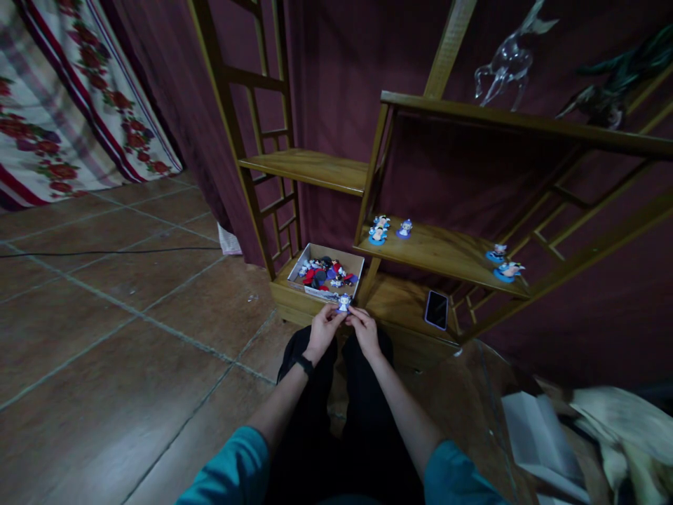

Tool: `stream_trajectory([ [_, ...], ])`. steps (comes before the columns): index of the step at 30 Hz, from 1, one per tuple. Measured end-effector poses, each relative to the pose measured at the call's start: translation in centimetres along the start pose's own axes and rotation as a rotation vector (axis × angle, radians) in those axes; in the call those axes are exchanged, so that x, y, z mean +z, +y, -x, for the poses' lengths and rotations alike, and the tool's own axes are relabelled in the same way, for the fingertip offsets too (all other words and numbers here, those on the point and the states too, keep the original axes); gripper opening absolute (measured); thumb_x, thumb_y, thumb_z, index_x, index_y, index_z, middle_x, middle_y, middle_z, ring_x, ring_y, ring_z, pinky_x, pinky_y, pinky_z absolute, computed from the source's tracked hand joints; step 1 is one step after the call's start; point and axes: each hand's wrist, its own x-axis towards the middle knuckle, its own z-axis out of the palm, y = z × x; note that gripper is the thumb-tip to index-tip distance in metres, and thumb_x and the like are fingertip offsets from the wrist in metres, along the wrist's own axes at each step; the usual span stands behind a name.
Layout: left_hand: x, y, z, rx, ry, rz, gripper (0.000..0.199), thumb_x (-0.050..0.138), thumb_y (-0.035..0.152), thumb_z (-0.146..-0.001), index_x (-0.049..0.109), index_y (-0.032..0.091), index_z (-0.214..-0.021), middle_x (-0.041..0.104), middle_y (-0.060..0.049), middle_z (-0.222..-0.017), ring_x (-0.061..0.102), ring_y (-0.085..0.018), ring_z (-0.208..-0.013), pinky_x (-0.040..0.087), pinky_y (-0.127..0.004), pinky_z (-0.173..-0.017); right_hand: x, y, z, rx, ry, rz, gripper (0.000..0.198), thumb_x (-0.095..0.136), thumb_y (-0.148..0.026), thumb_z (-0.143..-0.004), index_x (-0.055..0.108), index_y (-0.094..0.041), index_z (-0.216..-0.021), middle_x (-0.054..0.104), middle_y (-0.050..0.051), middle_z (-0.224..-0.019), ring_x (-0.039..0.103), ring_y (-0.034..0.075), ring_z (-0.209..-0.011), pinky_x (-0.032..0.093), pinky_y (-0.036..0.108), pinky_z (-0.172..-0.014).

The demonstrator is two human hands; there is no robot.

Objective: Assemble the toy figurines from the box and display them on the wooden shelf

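Between my two hands I hold a small white and purple figurine [343, 302] upright on its purple base. My left hand [324, 328] pinches it from the left, and my right hand [364, 330] has its fingers closed on the base from the right. Just beyond them stands an open cardboard box [360, 268] with a jumble of small red, black, white and purple figure parts. A similar purple figurine [404, 229] stands on the middle shelf [442, 254], near a pair of blue-based figurines [378, 230] at its left end.
Two more blue-based figurines [507, 271] stand at the shelf's right end. A phone [437, 309] lies on the lower board. Above, a clear glass deer [507, 64] and a dark sculpture [604, 102] sit on the upper shelf. A white box [541, 435] is on the floor at right.
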Motion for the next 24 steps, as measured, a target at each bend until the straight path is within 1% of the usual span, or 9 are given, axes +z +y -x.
stream_trajectory([
  [5, 0.0, -0.8, -0.2, -0.001, -0.019, 0.068, 0.036, 0.068, 0.038, -0.069, 0.060, 0.014, -0.094, 0.065, -0.003, -0.073, 0.059, -0.013, -0.062, 0.049, -0.025, -0.059, 0.0, -0.2, 0.1, -0.006, -0.007, 0.003, 0.029, 0.060, -0.032, -0.073, 0.072, -0.024, -0.098, 0.062, 0.004, -0.108, 0.063, 0.016, -0.076, 0.055, 0.031, -0.074],
  [10, 0.1, -1.6, -0.4, -0.005, -0.001, 0.113, 0.034, 0.069, 0.036, -0.068, 0.059, 0.014, -0.093, 0.064, -0.001, -0.070, 0.058, -0.011, -0.059, 0.047, -0.024, -0.058, 0.2, -0.4, 0.2, -0.019, -0.014, 0.008, 0.030, 0.059, -0.034, -0.073, 0.071, -0.023, -0.099, 0.063, 0.004, -0.108, 0.063, 0.015, -0.074, 0.055, 0.031, -0.074],
  [17, 0.3, -1.1, -0.5, -0.024, 0.022, 0.177, 0.035, 0.071, 0.033, -0.066, 0.057, 0.016, -0.093, 0.066, -0.002, -0.077, 0.062, -0.014, -0.071, 0.050, -0.028, -0.069, 0.3, -0.2, 0.2, -0.011, -0.021, -0.036, 0.031, 0.060, -0.032, -0.073, 0.070, -0.024, -0.101, 0.062, 0.004, -0.107, 0.063, 0.015, -0.076, 0.055, 0.030, -0.071],
  [24, 0.3, -0.8, -0.5, -0.041, 0.013, 0.171, 0.036, 0.070, 0.032, -0.068, 0.056, 0.016, -0.096, 0.066, -0.004, -0.081, 0.064, -0.016, -0.075, 0.051, -0.030, -0.072, 0.3, -0.1, 0.2, 0.024, -0.014, -0.054, 0.032, 0.060, -0.030, -0.072, 0.069, -0.022, -0.102, 0.064, 0.005, -0.106, 0.064, 0.015, -0.074, 0.055, 0.031, -0.072],
])
